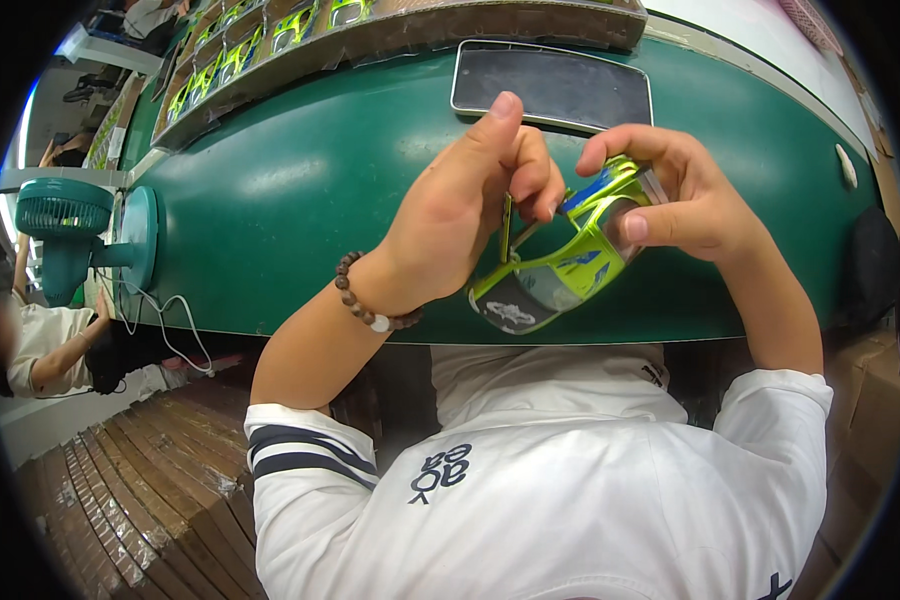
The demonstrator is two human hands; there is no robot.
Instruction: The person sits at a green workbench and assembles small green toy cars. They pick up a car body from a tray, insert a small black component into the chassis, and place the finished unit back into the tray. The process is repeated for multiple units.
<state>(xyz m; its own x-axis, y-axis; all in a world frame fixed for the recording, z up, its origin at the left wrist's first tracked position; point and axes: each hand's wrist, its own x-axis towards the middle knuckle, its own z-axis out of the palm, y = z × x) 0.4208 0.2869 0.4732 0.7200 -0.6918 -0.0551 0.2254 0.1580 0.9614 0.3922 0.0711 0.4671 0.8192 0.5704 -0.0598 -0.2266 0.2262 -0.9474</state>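
A lime-green toy car (575, 262) with blue patches, a dark front end and clear windows is held up over the near part of the table. My right hand (692, 195) grips its rear end, thumb on the side and fingers curled over the far side. A thin lime-green door (507, 228) stands out from the car's left side. Around that door my left hand (460, 205), with a brown bead bracelet at the wrist, has its fingers curled, while its thumb points upward. Part of the left fingers' contact with the door is hidden.
On the green table (320, 220) a dark-screened phone (555, 88) lies just beyond my hands. A cardboard tray (400, 50) of similar green car parts stands at the back. A green fan (80, 225) with a white cable is at left. Another person (55, 345) sits farther left.
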